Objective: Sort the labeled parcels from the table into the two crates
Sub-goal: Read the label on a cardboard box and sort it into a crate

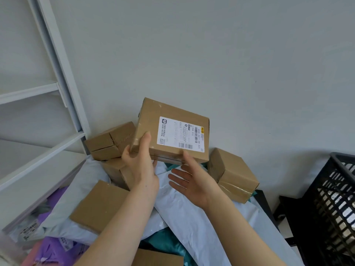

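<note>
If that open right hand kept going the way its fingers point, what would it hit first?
Probably the left hand, which grips the labelled box at its lower corner; the fingers of the right hand point sideways at it. Its thumb sits up by the box's edge, though depth is unclear.

Plain pale wall behind, white metal shelf frame standing against it at left

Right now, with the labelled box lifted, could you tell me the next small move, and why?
Probably bring the right hand up under the box: only the left hand grips it, tilted, and the right hand is open.
</note>
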`<action>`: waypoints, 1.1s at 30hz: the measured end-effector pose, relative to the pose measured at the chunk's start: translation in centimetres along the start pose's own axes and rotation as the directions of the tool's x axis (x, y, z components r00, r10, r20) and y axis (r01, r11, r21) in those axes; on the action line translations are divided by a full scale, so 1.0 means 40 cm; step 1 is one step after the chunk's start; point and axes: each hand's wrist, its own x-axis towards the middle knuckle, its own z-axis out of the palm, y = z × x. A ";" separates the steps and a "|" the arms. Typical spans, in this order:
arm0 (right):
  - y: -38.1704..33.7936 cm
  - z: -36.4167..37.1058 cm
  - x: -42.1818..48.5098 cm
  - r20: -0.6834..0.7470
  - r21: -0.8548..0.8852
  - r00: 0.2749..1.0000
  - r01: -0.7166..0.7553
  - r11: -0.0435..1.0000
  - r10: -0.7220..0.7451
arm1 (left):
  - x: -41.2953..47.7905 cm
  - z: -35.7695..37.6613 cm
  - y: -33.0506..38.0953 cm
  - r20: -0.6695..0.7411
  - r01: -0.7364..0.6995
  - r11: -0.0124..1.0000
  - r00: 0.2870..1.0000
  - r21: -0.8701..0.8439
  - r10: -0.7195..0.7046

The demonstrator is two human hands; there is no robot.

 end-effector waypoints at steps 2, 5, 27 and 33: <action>-0.005 -0.001 0.006 -0.019 0.107 1.000 -0.012 0.994 0.014 | -0.008 0.001 -0.009 0.046 0.020 1.000 0.999 -0.023 -0.019; -0.002 -0.003 0.013 -0.022 0.221 0.998 0.056 0.974 -0.053 | -0.012 -0.004 -0.024 0.117 0.015 1.000 0.993 -0.005 -0.014; -0.123 -0.121 -0.024 -0.068 -0.040 0.872 0.482 0.875 -0.484 | -0.041 0.001 0.075 0.447 -0.602 0.668 0.790 0.437 0.419; -0.144 -0.120 -0.043 -0.010 -0.087 0.855 0.516 0.852 -0.519 | -0.023 0.000 0.080 0.668 -0.333 0.814 0.739 0.476 -0.088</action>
